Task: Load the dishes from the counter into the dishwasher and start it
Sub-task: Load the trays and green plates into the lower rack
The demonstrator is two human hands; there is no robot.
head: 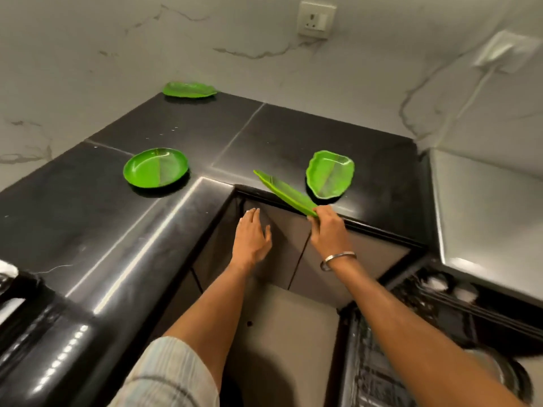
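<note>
On the left part of the black counter (88, 201) lies a round green plate (155, 168), flat and with nothing in it. Farther back, close to the marble wall (88, 54), there is a leaf-shaped green plate (189, 89), also flat.

The left hand (251, 236) is released: the fingers are straight and together, pointing away from the person, in front of the grey cabinet door (282, 239) under the counter edge. It holds nothing; whether it touches the door I cannot tell.

The right hand (326, 224), with a metal bangle (338, 259) on the wrist, pinches the near end of a long green leaf plate (282, 192). This plate is tilted on its edge, its long axis going from the hand up and to the left, the tip over the counter corner.

Just beside it on the right, an empty leaf-shaped green dish (330, 174) rests on the counter. At the lower right, the open dishwasher (440, 318) shows a dark rack; what is inside is too blurred to tell.
</note>
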